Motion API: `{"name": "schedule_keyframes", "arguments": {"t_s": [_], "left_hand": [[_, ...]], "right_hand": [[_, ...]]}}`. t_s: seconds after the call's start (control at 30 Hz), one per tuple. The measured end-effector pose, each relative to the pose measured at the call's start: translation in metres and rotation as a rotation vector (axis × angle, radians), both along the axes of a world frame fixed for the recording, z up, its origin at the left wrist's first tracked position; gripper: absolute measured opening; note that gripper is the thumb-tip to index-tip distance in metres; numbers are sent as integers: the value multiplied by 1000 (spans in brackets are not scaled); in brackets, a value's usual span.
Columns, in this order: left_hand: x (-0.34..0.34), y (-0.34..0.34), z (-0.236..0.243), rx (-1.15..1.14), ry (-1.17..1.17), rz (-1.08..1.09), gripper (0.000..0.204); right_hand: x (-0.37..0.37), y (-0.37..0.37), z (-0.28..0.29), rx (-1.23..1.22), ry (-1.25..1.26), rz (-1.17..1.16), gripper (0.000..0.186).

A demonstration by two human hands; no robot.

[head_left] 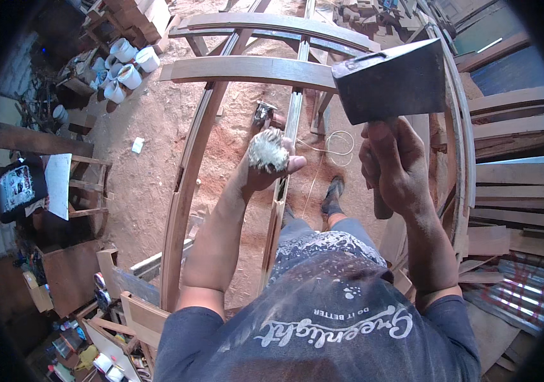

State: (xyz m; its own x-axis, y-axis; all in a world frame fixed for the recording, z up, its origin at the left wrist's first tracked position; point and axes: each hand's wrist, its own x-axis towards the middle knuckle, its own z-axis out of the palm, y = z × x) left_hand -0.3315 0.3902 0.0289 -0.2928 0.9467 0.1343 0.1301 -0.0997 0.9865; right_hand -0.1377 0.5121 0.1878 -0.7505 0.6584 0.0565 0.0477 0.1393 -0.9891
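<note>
While right hand point(399, 165) grips mallet point(390, 83) poking above fingers point(368, 162), left hand point(256, 180) clutches frayed-topped tool point(268, 153); prolly striking, aim square next.

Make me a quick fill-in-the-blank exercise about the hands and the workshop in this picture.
1. The right hand grips the dark-headed mallet by its ____.
2. A pale, frayed-topped object is held in the other hand, the ____ one.
3. The buckets at the upper left are ____ in colour.
4. Several boards lie toward the picture's ____ edge.

Missing words: handle; left; white; right.
</note>
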Motion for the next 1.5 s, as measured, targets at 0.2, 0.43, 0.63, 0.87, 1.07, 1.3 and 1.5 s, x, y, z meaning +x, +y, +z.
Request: {"name": "schedule_keyframes", "arguments": {"t_s": [0.2,0.43,0.63,0.87,1.07,1.3,1.5], "left_hand": [[14,13,-6,50,265,-35,34],[14,18,-19,99,361,-82,29],[16,18,-17,100,486,-112,26],[31,8,-32,65,319,-74,20],[39,-8,-23,24,-674,-83,32],[30,-35,-38,62,704,-157,24],[20,-2,-73,140,375,48,26]], "right_hand": [[19,4,-15,-92,-77,-18,29],[33,5,-8,-69,-46,-39,32],[30,2,7,-30,27,8,36],[33,-10,-18,84,230,85,35],[29,-19,-34,711,-524,287,39],[11,-53,65,80,359,101,28],[-2,13,-50,447,-613,152,30]]}}
